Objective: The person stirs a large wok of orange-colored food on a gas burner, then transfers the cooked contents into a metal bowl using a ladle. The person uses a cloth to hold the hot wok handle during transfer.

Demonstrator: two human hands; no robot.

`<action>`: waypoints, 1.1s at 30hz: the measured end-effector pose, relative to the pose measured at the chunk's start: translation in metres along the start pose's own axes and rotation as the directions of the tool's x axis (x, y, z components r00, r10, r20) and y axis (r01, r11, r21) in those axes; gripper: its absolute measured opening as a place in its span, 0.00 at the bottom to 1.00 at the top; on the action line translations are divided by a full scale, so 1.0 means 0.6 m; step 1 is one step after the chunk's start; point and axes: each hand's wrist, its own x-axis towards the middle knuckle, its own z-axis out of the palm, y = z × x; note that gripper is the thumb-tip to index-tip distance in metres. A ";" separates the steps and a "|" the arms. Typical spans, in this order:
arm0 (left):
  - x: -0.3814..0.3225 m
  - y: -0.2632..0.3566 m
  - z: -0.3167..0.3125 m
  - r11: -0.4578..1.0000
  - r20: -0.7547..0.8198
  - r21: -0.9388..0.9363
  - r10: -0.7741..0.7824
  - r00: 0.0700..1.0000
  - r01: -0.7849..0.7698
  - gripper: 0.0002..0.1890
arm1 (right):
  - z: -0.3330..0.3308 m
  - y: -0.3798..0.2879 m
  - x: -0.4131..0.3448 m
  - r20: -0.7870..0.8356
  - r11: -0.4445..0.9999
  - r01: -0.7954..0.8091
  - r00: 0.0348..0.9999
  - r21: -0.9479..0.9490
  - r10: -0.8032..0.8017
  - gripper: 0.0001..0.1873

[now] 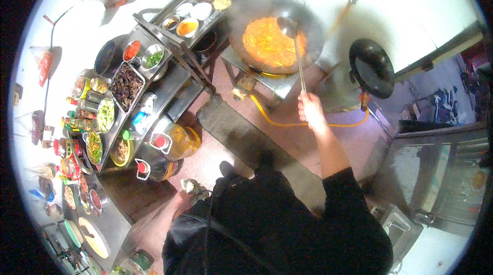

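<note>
My right hand [312, 110] is closed around the handle of a long metal ladle [299, 57]. The ladle's bowl rests at the upper right part of orange, shredded-looking food in liquid [269, 44], inside a large wok [314, 24] on a burner stand. Steam rises about the wok. Low beside my body, my left hand [186, 195] holds a crumpled pale cloth [192, 187]; its fingers are partly hidden.
A steel shelf at left bears a tray of dark pieces [126, 86], bowls of chopped vegetables and bottles. Large oil jugs [179, 142] stand on the floor. A yellow hose [292, 123] crosses the floor. A second wok [371, 67] stands at right. A metal grate [238, 132] lies before my feet.
</note>
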 end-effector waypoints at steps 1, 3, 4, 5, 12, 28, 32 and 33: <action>0.001 -0.002 0.007 1.000 -0.009 -0.025 0.002 1.000 -0.002 0.20 | -0.003 0.003 -0.006 -0.014 0.997 -0.010 1.000 -0.070 0.009 0.15; -0.003 -0.014 0.030 0.998 -0.020 -0.065 -0.014 1.000 0.012 0.20 | -0.005 0.003 -0.012 -0.010 0.994 -0.004 1.000 -0.113 0.003 0.15; -0.008 -0.021 0.041 0.997 -0.022 -0.075 -0.021 1.000 0.019 0.19 | -0.002 0.002 -0.012 -0.001 0.993 -0.006 1.000 -0.118 0.006 0.14; -0.011 -0.028 0.053 0.996 -0.028 -0.086 -0.025 0.999 0.022 0.19 | 0.003 0.002 -0.009 0.008 0.991 -0.004 1.000 -0.136 0.006 0.14; -0.066 -0.109 0.140 0.945 -0.031 -0.317 -0.096 0.995 0.081 0.19 | 0.039 -0.001 0.085 0.262 0.907 -0.241 0.953 0.346 0.153 0.17; -0.261 -0.395 0.200 0.952 -0.213 -0.230 -0.252 0.944 0.202 0.23 | -0.119 0.503 0.037 0.558 0.763 -0.121 0.611 -0.635 0.561 0.15; -0.367 -0.534 0.200 0.781 -0.184 -0.538 -0.476 0.860 0.317 0.24 | -0.027 0.647 -0.113 0.225 0.207 0.112 0.706 -0.972 0.672 0.11; -0.376 -0.585 0.215 0.735 -0.206 -0.610 -0.507 0.837 0.295 0.24 | 0.016 0.679 -0.136 0.244 0.121 0.227 0.662 -0.966 0.709 0.10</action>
